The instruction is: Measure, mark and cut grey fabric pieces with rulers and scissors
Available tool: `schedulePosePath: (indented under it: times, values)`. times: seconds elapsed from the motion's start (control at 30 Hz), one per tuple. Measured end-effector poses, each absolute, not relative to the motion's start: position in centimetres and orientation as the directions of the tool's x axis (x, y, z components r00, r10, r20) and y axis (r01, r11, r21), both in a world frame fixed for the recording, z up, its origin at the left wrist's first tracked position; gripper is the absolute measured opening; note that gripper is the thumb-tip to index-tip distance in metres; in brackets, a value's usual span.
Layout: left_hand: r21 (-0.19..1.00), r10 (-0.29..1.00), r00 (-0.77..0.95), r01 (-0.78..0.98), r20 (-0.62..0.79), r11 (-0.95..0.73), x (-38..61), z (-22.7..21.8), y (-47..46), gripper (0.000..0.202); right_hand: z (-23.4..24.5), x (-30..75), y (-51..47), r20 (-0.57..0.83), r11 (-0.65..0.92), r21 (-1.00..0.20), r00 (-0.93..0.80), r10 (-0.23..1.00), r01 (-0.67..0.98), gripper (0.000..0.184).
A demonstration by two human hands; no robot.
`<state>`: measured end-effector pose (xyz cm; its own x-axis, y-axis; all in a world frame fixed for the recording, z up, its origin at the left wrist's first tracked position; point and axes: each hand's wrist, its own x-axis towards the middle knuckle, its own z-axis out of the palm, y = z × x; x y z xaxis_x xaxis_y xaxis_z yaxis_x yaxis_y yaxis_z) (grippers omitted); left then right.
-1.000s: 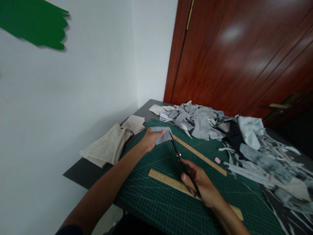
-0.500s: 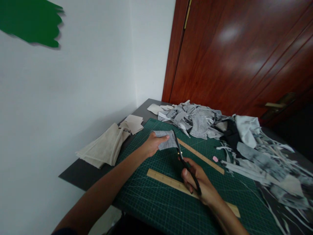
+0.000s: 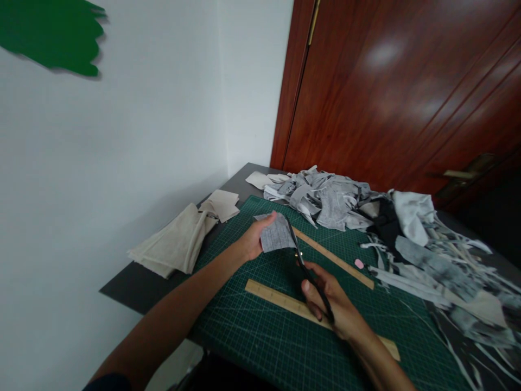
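Note:
A small grey piece of fabric [image 3: 278, 233] is pinched in my left hand [image 3: 254, 241], thumb on top, above the green cutting mat [image 3: 252, 331]. My right hand [image 3: 328, 296] grips a pair of black-handled scissors [image 3: 302, 263]. Their blades point away from me and lie along the fabric's right edge; whether they are closed fully I cannot tell. Beneath my right hand lies a wooden ruler [image 3: 277, 298], partly hidden by it. A second wooden ruler [image 3: 334, 258] lies farther back on the mat.
Folded cream cloth [image 3: 175, 244] and small cream pieces [image 3: 222, 205] lie at the left. A heap of grey scraps [image 3: 325, 195] is at the back, more strips and scraps [image 3: 456, 277] at the right. A pink disc [image 3: 359, 264] rests on the mat. Wall and wooden door [image 3: 386, 98] stand behind.
My left hand has turned the grey fabric slightly and its thumb has shifted up and left, showing more of the piece. The scissors and my right hand have hardly moved.

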<state>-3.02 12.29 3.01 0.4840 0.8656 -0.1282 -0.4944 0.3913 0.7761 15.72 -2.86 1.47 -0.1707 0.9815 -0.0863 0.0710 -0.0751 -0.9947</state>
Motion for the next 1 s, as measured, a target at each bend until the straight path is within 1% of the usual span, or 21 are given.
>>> schedulePosePath:
  times: [0.1, 0.17, 0.2, 0.27, 0.37, 0.43, 0.87, 1.0]
  values:
    - [0.72, 0.856, 0.5, -0.544, -0.135, 0.431, -3.0, 2.9, 12.6, 0.06, 1.4, 15.6, -2.9, -0.086, -0.076, -0.995, -0.192, 0.978, 0.06, 0.086]
    - [0.721, 0.873, 0.466, -0.555, -0.145, 0.416, -2.8, 2.6, 12.6, 0.056, 1.5, 15.5, -3.0, -0.084, -0.076, -0.996, -0.193, 0.978, 0.051, 0.086]
    - [0.731, 0.895, 0.425, -0.566, -0.138, 0.381, -2.7, 2.5, 12.6, 0.051, 1.5, 15.4, -3.0, -0.083, -0.076, -0.996, -0.192, 0.978, 0.044, 0.085]
    - [0.755, 0.949, 0.306, -0.605, -0.075, 0.254, -2.3, 2.2, 12.4, 0.045, 1.6, 15.4, -3.0, -0.084, -0.079, -0.996, -0.194, 0.978, 0.032, 0.084]
    - [0.771, 0.989, 0.144, -0.634, 0.046, 0.057, -1.9, 2.2, 12.2, 0.05, 1.7, 15.5, -3.0, -0.083, -0.081, -0.997, -0.203, 0.976, 0.019, 0.082]
    - [0.779, 0.991, 0.107, -0.626, 0.08, 0.004, -1.8, 2.3, 12.1, 0.053, 1.6, 15.6, -3.0, -0.083, -0.081, -0.997, -0.208, 0.974, 0.021, 0.082]
    - [0.777, 0.991, 0.137, -0.624, 0.0, 0.087, -2.2, 2.7, 12.1, 0.052, 1.5, 15.3, -3.1, -0.092, -0.086, -0.995, -0.189, 0.978, 0.04, 0.084]
    - [0.781, 0.989, 0.149, -0.617, -0.002, 0.094, -2.2, 2.8, 12.1, 0.05, 1.7, 15.3, -3.2, -0.094, -0.088, -0.995, -0.176, 0.98, 0.041, 0.085]
